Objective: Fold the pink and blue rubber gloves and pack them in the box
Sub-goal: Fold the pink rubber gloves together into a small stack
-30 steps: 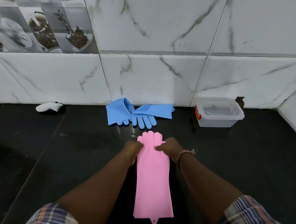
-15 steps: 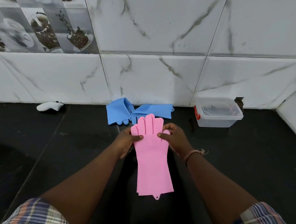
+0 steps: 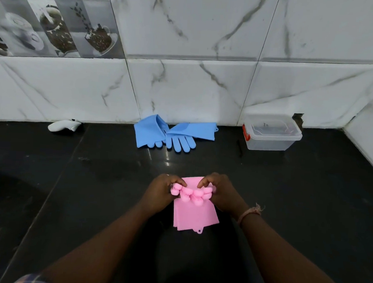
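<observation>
I've just doubled the pink rubber gloves (image 3: 195, 215) toward me; my left hand (image 3: 160, 193) and right hand (image 3: 223, 195) pinch the fingertips, seemingly halfway folded.

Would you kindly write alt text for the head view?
Both hands, left hand and right hand, fold the pink gloves fingers-over-cuff on a black counter. Behind lie blue gloves and a lidded clear box.
</observation>
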`<state>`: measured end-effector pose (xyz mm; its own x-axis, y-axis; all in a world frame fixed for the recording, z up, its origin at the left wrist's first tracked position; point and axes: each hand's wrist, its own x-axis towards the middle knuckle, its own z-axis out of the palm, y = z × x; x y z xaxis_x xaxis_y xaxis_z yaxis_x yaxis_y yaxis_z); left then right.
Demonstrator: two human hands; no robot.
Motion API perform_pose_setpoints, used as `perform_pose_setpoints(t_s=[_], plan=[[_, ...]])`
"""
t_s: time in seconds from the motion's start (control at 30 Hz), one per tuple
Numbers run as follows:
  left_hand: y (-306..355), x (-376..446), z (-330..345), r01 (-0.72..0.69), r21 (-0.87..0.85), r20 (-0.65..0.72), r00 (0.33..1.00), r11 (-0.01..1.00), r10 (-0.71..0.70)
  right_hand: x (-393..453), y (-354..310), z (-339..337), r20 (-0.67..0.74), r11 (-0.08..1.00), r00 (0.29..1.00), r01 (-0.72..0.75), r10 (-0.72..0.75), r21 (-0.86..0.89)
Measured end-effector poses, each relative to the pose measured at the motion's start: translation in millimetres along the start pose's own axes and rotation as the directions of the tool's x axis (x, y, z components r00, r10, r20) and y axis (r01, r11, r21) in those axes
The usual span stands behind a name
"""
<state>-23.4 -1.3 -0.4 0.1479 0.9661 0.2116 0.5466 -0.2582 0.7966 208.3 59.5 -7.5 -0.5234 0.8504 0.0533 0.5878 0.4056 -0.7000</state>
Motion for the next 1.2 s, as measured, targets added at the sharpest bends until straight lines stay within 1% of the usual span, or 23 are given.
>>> perform_pose_setpoints(t_s=[0.07,0.1,0.17,0.2,0.27,0.3,0.37,0.43,0.47,0.5,0.53,0.57,0.63,0.67,0.73,0.77,0.83,0.9,0.97,1.03,1.07,1.13,1.2], plan=[[-6.0,-8.2,6.4,-0.081,0.129,-0.034,0.996,0.988,0.086,-7.1,1.0,4.9,0.022,0.991,1.0,-0.019,0.022,-0.134],[-9.4,-13.8,9.9,-0.056,0.195,-0.055,0.996,0.979,0.068,-11.0,1.7,7.7,0.038,0.983,0.998,-0.032,0.04,-0.183],[-14.3,-27.6,15.5,0.054,0.268,-0.081,0.996,0.962,-0.033,-18.9,2.2,13.6,0.095,0.965,0.994,-0.028,0.054,-0.262],[-15.7,-35.4,18.4,0.093,0.264,-0.075,0.994,0.96,-0.075,-23.1,3.0,16.9,0.135,0.954,0.99,-0.006,0.049,-0.301],[-15.8,-49.5,24.8,0.14,0.183,-0.036,0.99,0.973,-0.135,-31.0,6.5,22.4,0.188,0.941,0.982,0.027,0.039,-0.336],[-14.0,-54.7,27.3,0.156,0.134,-0.026,0.988,0.979,-0.154,-34.8,7.5,23.7,0.174,0.95,0.984,0.013,0.044,-0.313],[-6.7,-59.6,29.5,0.187,0.065,-0.051,0.982,0.98,-0.184,-39.5,4.9,23.7,0.071,0.981,0.996,-0.045,0.059,-0.189],[0.9,-60.9,29.8,0.223,-0.003,-0.131,0.966,0.975,-0.221,-40.7,1.3,21.9,-0.063,0.994,0.993,-0.101,0.103,0.047],[4.4,-60.0,30.6,0.253,-0.017,-0.186,0.95,0.967,-0.252,-40.7,-0.9,19.3,-0.11,0.974,0.979,-0.149,0.17,0.172],[8.4,-58.6,32.0,0.31,-0.024,-0.243,0.92,0.951,-0.306,-39.9,-3.3,16.3,-0.144,0.941,0.958,-0.204,0.249,0.269],[13.2,-56.8,34.0,0.392,-0.047,-0.296,0.873,0.919,-0.388,-38.0,-4.9,13.1,-0.179,0.908,0.931,-0.245,0.318,0.341],[18.4,-54.6,36.4,0.484,-0.098,-0.335,0.807,0.87,-0.487,-35.3,-6.5,10.4,-0.218,0.88,0.899,-0.279,0.38,0.384],[28.7,-48.5,44.4,0.625,-0.189,-0.355,0.676,0.757,-0.646,-29.4,-9.4,7.8,-0.267,0.86,0.841,-0.37,0.471,0.352],[36.1,-44.2,48.9,0.655,-0.193,-0.351,0.649,0.73,-0.675,-27.5,-11.8,8.3,-0.248,0.851,0.823,-0.446,0.512,0.278],[52.1,-35.6,61.4,0.698,-0.155,-0.312,0.637,0.699,-0.705,-23.4,-19.4,15.9,-0.143,0.806,0.796,-0.592,0.588,0.019],[60.7,-31.3,68.8,0.735,-0.143,-0.283,0.611,0.662,-0.739,-22.0,-25.3,22.8,-0.097,0.772,0.777,-0.629,0.622,-0.088],[73.4,-24.4,80.1,0.798,-0.176,-0.223,0.538,0.576,-0.813,-20.3,-39.9,37.4,-0.061,0.731,0.747,-0.662,0.662,-0.167],[78.3,-19.4,83.4,0.812,-0.277,-0.17,0.486,0.515,-0.857,-15.5,-47.3,43.8,-0.053,0.692,0.705,-0.705,0.707,-0.155],[74.5,-13.7,75.0,0.804,-0.412,-0.138,0.411,0.43,-0.901,-9.8,-46.3,37.7,0.005,0.671,0.673,-0.738,0.74,-0.073],[64.7,-9.8,58.6,0.763,-0.57,-0.078,0.32,0.306,-0.944,-5.7,-37.0,27.2,0.098,0.681,0.693,-0.72,0.714,0.136],[59.8,-8.7,50.4,0.716,-0.657,-0.002,0.31,0.235,-0.951,-6.3,-32.8,23.2,0.138,0.663,0.706,-0.702,0.694,0.259],[52.6,-9.1,35.2,0.645,-0.759,0.196,0.349,0.084,-0.916,-12.7,-27.0,16.8,0.215,0.602,0.724,-0.672,0.655,0.431],[44.5,-9.7,25.0,0.665,-0.747,0.324,0.408,0.034,-0.854,-22.4,-22.9,14.5,0.277,0.535,0.761,-0.621,0.586,0.573]])
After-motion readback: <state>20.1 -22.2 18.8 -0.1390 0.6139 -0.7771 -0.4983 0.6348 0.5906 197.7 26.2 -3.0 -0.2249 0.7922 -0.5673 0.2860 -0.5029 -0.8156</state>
